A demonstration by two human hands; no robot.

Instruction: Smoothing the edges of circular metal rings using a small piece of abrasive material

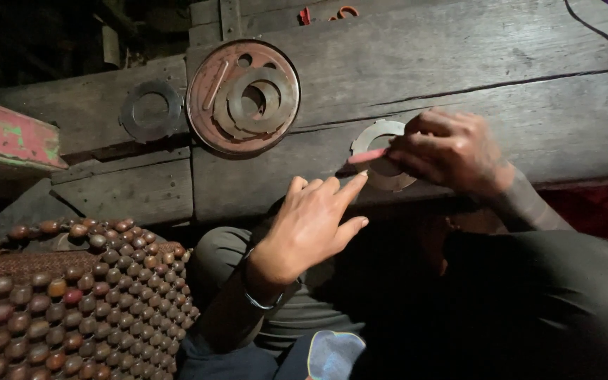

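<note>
My right hand [448, 151] grips a thin red stick-like tool [369, 156] and holds its tip against a toothed metal ring [376, 134] lying on the wooden bench [459, 63]. My left hand [314, 222] hovers just below the ring with fingers spread, the fingertips close to the ring's lower edge and holding nothing. A metal bracelet sits on the left wrist. Part of the ring is hidden under my right hand.
A round rusty plate [242, 96] carrying several rings and a flat strip lies at the bench's middle left. A dark toothed ring [150, 111] lies beside it. A wooden bead seat mat [72, 302] fills the lower left. A red-painted part [8, 137] juts in at left.
</note>
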